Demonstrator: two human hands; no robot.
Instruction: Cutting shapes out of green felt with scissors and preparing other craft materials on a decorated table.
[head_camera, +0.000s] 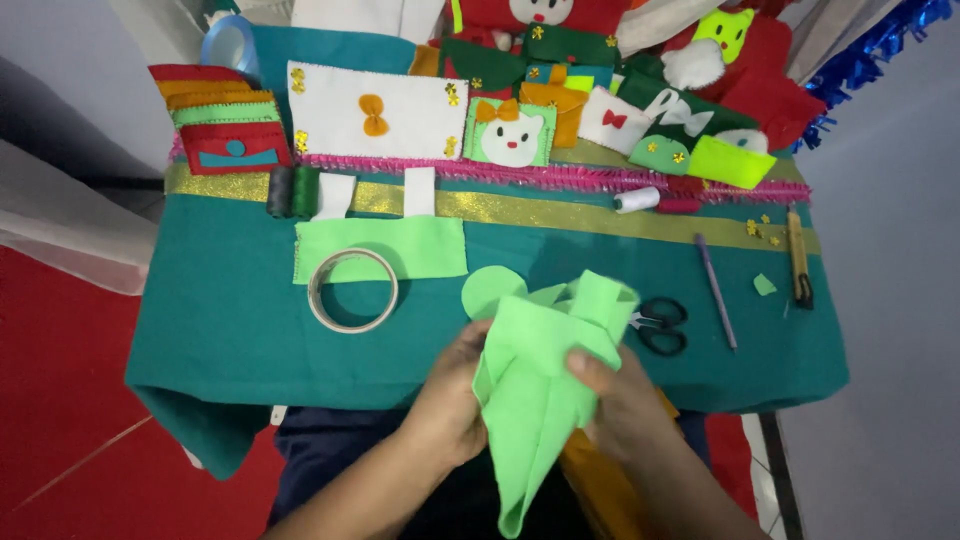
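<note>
Both hands, left hand (455, 395) and right hand (620, 400), clamped on folded green felt (540, 370) at table's near edge; scissors (660, 325) untouched

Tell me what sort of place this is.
Probably a home felt-craft table. Both hands, left hand and right hand, hold light green felt over a teal cloth, with scissors, a tape roll, thread spools and finished felt pieces about.
</note>
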